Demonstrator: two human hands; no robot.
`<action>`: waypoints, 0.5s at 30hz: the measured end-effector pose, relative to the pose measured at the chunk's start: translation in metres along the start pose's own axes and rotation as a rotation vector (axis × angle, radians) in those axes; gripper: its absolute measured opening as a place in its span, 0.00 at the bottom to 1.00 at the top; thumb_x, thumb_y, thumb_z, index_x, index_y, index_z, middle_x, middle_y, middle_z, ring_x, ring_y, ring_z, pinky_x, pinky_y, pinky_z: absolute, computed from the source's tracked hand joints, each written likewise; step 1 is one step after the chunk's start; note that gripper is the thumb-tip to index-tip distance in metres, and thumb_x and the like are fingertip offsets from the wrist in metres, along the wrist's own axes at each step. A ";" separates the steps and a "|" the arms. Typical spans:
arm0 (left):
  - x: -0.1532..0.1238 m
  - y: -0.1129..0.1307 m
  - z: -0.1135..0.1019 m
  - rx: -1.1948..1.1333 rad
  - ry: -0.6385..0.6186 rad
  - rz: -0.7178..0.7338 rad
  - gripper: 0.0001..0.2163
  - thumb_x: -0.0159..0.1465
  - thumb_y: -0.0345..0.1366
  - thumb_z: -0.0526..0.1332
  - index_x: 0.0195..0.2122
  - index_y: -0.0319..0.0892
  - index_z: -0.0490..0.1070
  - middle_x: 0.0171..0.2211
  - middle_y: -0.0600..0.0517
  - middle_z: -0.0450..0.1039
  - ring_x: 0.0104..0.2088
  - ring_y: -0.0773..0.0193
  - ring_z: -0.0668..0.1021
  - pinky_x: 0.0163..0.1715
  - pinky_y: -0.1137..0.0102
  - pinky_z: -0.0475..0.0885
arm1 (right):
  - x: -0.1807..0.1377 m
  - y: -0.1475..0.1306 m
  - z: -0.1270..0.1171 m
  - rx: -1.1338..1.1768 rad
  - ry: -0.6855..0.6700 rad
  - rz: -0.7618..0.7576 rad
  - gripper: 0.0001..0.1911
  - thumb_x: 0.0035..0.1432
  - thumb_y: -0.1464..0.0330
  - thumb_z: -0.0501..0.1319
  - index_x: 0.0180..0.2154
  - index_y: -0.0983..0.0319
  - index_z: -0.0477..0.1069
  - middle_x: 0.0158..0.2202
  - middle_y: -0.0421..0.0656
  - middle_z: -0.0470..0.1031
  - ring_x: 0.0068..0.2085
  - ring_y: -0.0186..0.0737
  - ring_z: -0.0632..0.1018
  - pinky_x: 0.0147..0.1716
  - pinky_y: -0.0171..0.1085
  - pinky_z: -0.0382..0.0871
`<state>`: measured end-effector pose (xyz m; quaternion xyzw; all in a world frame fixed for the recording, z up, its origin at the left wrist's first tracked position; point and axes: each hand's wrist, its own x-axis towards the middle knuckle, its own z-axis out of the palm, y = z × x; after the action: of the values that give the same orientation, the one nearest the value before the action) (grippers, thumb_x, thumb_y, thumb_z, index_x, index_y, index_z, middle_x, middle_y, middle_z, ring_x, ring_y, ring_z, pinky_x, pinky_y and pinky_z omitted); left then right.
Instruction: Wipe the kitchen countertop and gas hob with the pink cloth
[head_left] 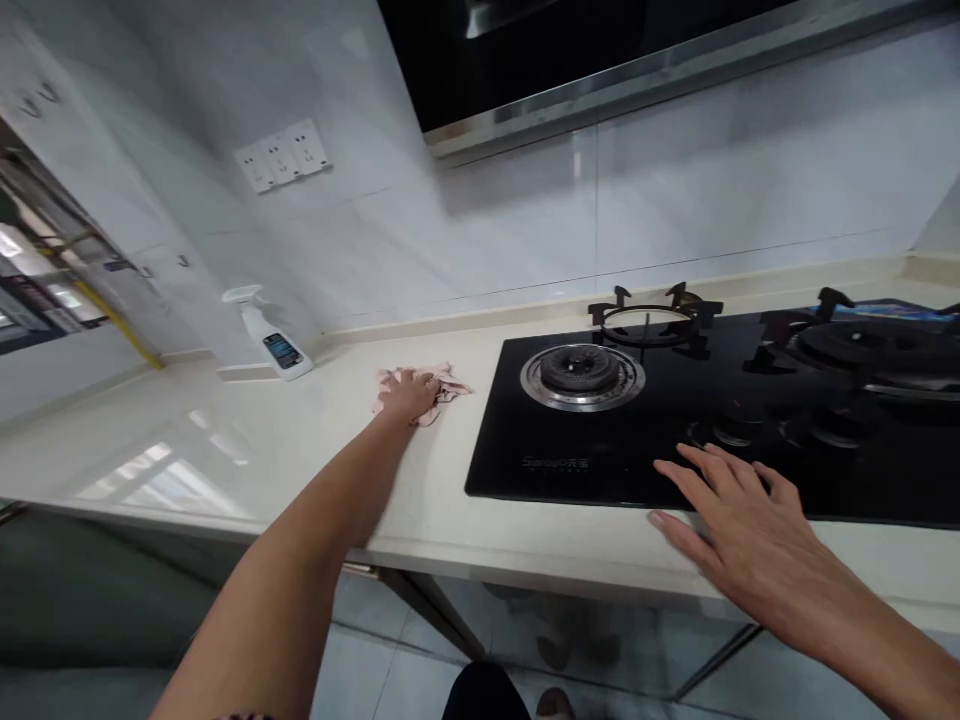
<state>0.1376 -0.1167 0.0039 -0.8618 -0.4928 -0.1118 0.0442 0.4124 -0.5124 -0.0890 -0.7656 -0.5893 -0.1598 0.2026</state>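
My left hand is stretched out across the cream countertop and presses down on a crumpled pink cloth, its fingers curled over the cloth. My right hand lies flat with fingers spread on the front edge of the black glass hob, holding nothing. On the hob's left sits a bare burner; its black pan support stands behind it, partly off the glass.
A white spray bottle stands near the back wall at the left. Control knobs sit just beyond my right fingertips. A second burner with its pan support is at the right. Sockets hang on the tiled wall, with a range hood above.
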 end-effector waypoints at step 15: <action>-0.011 0.097 0.005 -0.025 0.016 0.045 0.19 0.72 0.44 0.64 0.60 0.42 0.72 0.60 0.44 0.73 0.54 0.53 0.79 0.54 0.52 0.78 | 0.009 -0.001 -0.015 0.017 -0.100 0.047 0.32 0.70 0.45 0.47 0.62 0.54 0.71 0.67 0.50 0.69 0.68 0.60 0.66 0.66 0.65 0.58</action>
<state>0.2159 -0.1743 -0.0003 -0.8722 -0.4716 -0.1237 0.0400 0.4141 -0.5122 -0.0714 -0.7845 -0.5818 -0.1115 0.1834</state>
